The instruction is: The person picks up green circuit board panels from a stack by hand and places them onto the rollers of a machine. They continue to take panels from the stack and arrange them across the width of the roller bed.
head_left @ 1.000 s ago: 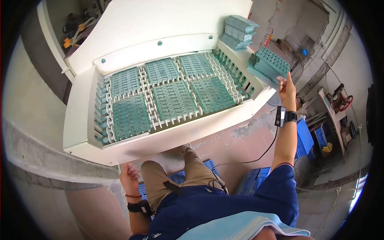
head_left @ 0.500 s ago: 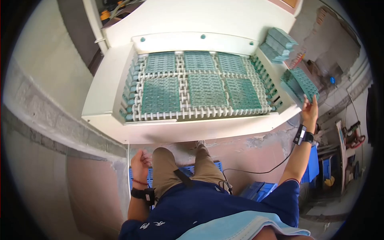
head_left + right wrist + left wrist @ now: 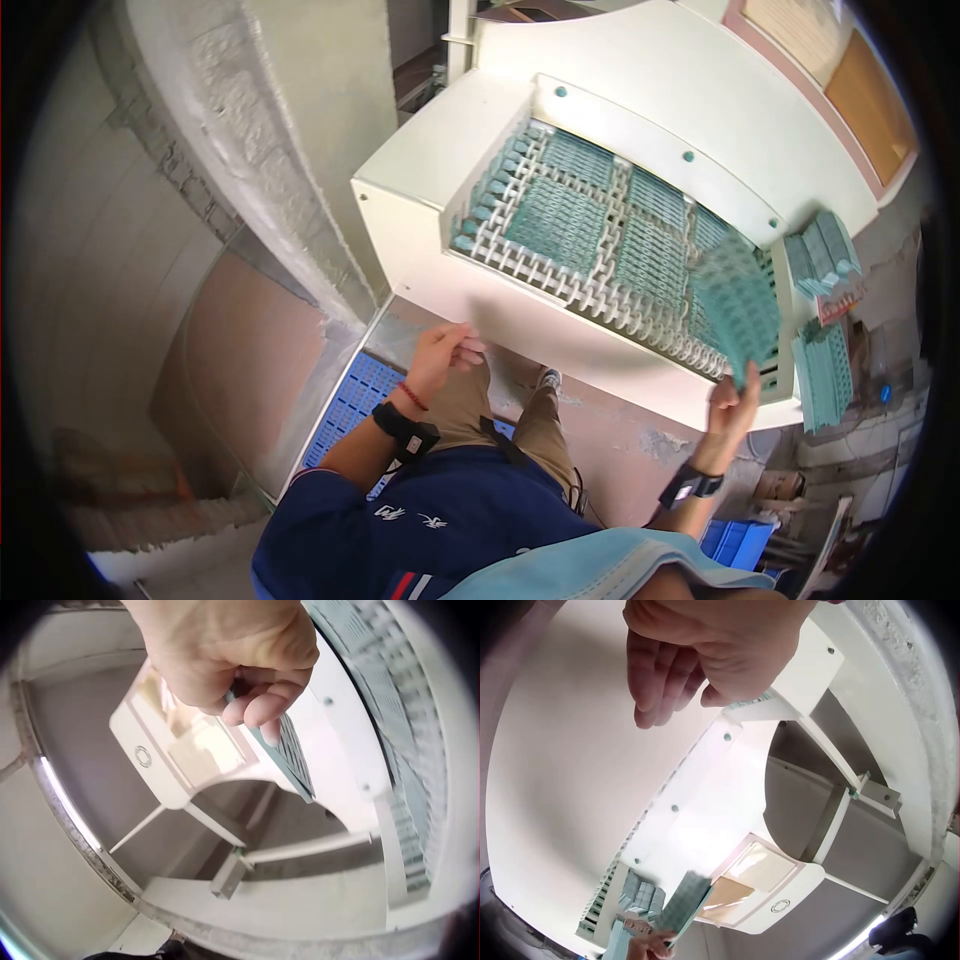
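Pinched by its near edge, a green perforated panel (image 3: 738, 295) is held up by my right hand (image 3: 732, 410) above the right end of the chain conveyor (image 3: 600, 250). In the right wrist view, the fingers of my right hand (image 3: 240, 667) curl round the edge of the panel (image 3: 289, 754). My left hand (image 3: 445, 358) hangs before the machine's front panel, fingers loosely bent, holding nothing; the left wrist view shows the left hand (image 3: 712, 652) likewise. Similar green panels lie in rows on the conveyor, partly hidden by the raised one.
Stacked green panels (image 3: 824, 380) stand on the machine's right side, with another stack (image 3: 822, 250) behind them. The white machine housing (image 3: 440, 130) frames the conveyor. A blue perforated mat (image 3: 350, 400) lies on the floor, and a blue crate (image 3: 738, 543) is at lower right.
My right hand has lifted a panel from the side stack and brought it left over the conveyor. My left hand has risen closer to the machine's front. The head view has turned left.
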`<state>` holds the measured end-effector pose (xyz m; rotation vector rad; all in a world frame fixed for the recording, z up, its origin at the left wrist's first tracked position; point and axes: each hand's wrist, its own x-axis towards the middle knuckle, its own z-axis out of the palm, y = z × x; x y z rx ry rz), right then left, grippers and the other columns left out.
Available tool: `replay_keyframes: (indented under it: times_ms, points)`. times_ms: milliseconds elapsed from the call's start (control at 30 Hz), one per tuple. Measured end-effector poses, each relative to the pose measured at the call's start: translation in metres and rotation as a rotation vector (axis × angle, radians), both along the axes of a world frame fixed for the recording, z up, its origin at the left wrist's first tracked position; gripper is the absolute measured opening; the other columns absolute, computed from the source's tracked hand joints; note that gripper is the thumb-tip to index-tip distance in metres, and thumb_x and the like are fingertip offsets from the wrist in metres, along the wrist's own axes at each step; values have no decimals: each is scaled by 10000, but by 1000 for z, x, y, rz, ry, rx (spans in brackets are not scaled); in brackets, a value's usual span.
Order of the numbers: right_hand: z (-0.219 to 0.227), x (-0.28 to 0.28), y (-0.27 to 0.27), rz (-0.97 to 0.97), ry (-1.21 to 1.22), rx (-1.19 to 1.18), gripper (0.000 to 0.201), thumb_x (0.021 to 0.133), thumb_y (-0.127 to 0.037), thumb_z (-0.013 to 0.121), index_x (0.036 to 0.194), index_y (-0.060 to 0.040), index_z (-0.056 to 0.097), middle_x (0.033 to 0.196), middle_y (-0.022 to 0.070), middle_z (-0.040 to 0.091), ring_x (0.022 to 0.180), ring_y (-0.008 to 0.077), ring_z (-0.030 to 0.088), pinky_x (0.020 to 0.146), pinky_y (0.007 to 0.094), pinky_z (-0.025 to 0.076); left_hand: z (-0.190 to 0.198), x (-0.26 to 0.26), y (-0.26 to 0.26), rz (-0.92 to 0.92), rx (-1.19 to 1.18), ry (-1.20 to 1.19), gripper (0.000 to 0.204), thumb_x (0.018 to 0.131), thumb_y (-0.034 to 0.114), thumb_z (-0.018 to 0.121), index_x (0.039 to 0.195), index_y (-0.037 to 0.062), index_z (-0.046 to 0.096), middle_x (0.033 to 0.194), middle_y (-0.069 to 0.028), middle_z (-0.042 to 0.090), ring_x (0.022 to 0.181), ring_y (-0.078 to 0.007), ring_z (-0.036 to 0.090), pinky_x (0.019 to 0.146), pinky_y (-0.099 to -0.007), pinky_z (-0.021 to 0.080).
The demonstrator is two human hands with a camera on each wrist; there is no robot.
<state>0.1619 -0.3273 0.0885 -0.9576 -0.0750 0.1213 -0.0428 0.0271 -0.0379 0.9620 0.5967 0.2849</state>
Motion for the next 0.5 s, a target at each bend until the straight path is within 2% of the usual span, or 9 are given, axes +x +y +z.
replay_keyframes:
  times_ms: [100, 233, 433, 500]
  points:
    - [-6, -23, 89, 177, 68, -66, 206, 823, -258, 591, 807, -63, 526, 512, -1, 478, 326, 48, 313, 310, 184, 261, 10, -2, -6, -34, 34, -63, 247, 895, 231, 484, 915, 11, 594, 819, -123, 648, 642, -168, 632, 504, -235, 473]
    - [-3, -49, 193, 534, 124, -27, 235, 825, -263, 597, 765, -42, 544, 583, 37, 549, 372, 53, 375, 336, 196, 299, 23, -13, -6, -22, 91, -124, 260, 899, 238, 478, 920, 5, 592, 836, -123, 648, 651, -171, 633, 506, -236, 474]
    - [-26, -83, 323, 673, 165, 93, 263, 822, -265, 616, 790, -20, 529, 739, 116, 622, 444, 82, 439, 393, 224, 376, 21, -38, 5, 49, 63, -70, 253, 894, 235, 485, 909, 6, 591, 802, -117, 646, 648, -174, 632, 501, -235, 473]
    - [-19, -103, 351, 733, 213, 35, 289, 818, -278, 621, 817, -10, 512, 816, 127, 617, 505, 114, 504, 443, 247, 437, 17, -45, 8, 104, 34, -60, 236, 892, 219, 484, 907, 8, 588, 783, -114, 644, 637, -166, 626, 491, -236, 469]
